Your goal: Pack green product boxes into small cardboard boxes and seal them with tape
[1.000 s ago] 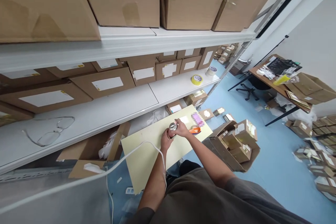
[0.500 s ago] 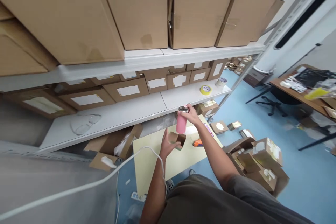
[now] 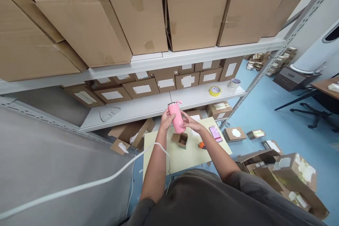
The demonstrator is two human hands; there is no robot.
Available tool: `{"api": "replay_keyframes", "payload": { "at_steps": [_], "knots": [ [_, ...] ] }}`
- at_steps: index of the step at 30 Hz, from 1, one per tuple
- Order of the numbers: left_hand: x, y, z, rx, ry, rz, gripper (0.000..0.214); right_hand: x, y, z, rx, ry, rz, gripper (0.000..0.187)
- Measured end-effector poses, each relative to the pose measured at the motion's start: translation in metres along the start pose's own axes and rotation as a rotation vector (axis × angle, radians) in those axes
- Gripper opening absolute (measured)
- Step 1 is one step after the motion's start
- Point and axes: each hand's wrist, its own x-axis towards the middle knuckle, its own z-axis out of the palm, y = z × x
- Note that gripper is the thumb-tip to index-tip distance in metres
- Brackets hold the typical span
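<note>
A pink tumbler (image 3: 177, 117) with a metallic rim and a small pink piece at its top is held up, slightly tilted, above the table. My left hand (image 3: 166, 120) wraps round its left side, thumb across the front. On the other side, the fingers of my right hand (image 3: 191, 123) are curled against its lower right part. Below the tumbler, a small open cardboard box (image 3: 182, 141) stands on the pale yellow table (image 3: 173, 160), its flap folded out to the left. An orange tool (image 3: 202, 145) lies partly hidden by my right forearm, near a phone (image 3: 215, 134) with a pink screen.
Cardboard boxes (image 3: 197, 19) fill the upper shelf before me. The lower shelf holds labelled boxes, glasses (image 3: 109, 114), yellow tape (image 3: 214, 91) and a pale tape roll (image 3: 234, 83). A white cable (image 3: 111, 176) crosses my left forearm. Several boxes (image 3: 293, 173) lie on the floor at right.
My left hand has let go of the small box and now grips the tumbler. The right hand has shifted from the tumbler's top to its lower side. The view has turned slightly.
</note>
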Motion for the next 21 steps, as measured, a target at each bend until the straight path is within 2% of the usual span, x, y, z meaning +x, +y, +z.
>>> {"api": "replay_keyframes", "payload": {
  "at_steps": [2, 6, 8, 11, 13, 16, 21],
  "knots": [
    [0.001, 0.005, 0.005, -0.022, -0.026, 0.010, 0.073, -0.008, 0.010, 0.004, 0.034, 0.006, -0.019, 0.122],
    [0.006, 0.017, 0.022, 0.045, -0.010, 0.050, 0.087, -0.016, 0.017, 0.008, -0.031, 0.194, -0.097, 0.143],
    [0.008, 0.023, 0.028, 0.032, -0.007, 0.044, 0.092, -0.019, 0.014, 0.004, -0.054, 0.174, -0.109, 0.142],
    [0.010, 0.029, 0.034, -0.035, -0.048, 0.019, 0.083, -0.023, 0.008, -0.002, -0.024, 0.089, -0.112, 0.136],
    [0.009, 0.032, 0.037, -0.037, -0.077, 0.013, 0.080, -0.025, 0.006, -0.002, -0.040, 0.138, -0.136, 0.139],
    [0.006, 0.036, 0.042, 0.006, -0.051, 0.026, 0.079, -0.027, 0.006, 0.001, -0.088, 0.239, -0.161, 0.148],
    [0.002, 0.042, 0.043, -0.052, -0.044, 0.001, 0.066, -0.030, 0.005, 0.005, -0.035, 0.131, -0.133, 0.141]
  ]
}}
